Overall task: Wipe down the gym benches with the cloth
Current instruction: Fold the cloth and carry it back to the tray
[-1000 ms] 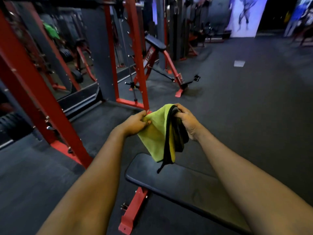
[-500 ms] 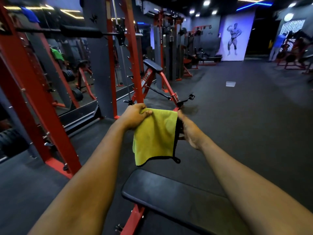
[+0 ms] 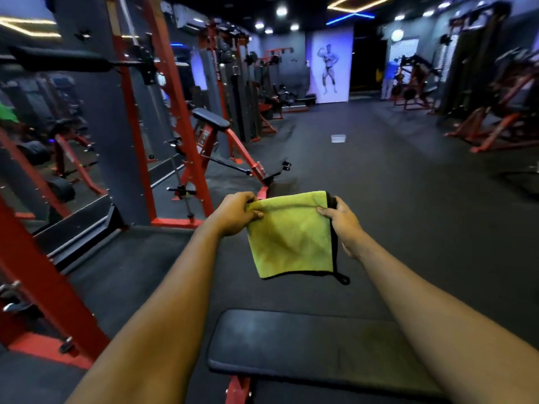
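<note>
A black padded bench (image 3: 306,342) lies near, under both arms. Beyond its far end hangs a yellow-green cloth (image 3: 291,240), folded square, black-edged, with a small loop at its lower right corner. The left hand (image 3: 236,212) and right hand (image 3: 342,220) each pinch a top corner, fingers curled.

Yellow cloth (image 3: 290,237) with black edging hangs folded in the air, pinched at its top corners by the left hand (image 3: 236,212) and the right hand (image 3: 342,221). It hangs below the fingertips, clear of the black padded bench (image 3: 306,348) nearer the camera. Beyond the fingers stands a red rack (image 3: 175,112) and a red-framed incline bench (image 3: 211,119).
</note>
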Available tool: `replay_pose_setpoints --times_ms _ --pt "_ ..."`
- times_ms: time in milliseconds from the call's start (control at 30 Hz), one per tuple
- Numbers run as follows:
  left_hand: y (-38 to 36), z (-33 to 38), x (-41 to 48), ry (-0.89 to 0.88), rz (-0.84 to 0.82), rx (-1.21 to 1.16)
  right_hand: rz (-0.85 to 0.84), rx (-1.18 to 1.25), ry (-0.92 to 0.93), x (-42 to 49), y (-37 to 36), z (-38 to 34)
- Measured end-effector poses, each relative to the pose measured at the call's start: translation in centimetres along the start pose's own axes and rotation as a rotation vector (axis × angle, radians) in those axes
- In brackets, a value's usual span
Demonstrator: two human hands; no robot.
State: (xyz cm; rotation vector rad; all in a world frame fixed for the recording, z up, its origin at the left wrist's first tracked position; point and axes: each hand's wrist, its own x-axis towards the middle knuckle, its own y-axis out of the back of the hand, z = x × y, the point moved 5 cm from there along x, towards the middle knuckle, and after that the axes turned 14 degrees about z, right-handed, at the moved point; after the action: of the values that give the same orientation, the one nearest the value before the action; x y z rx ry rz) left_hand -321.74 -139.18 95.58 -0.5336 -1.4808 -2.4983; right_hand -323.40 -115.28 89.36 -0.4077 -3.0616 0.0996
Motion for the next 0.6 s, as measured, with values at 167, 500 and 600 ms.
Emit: replay_pose_setpoints --times_ms 167,500,600 --pt "-2.2 1.9 1.8 -0.126 -0.018 -0.098 0.18 0.025 -0.03 -1.3 2.8 0.3" --pt "-7.2 10.7 1.9 -0.335 -0.097 -0.281 0.448 -0.039 -0.002 -6.3 13.2 -1.5" --pt "-8.5 13.9 0.9 -0.395 -0.124 -0.31 0.511 -0.064 0.002 -8.3 16.6 -2.2"
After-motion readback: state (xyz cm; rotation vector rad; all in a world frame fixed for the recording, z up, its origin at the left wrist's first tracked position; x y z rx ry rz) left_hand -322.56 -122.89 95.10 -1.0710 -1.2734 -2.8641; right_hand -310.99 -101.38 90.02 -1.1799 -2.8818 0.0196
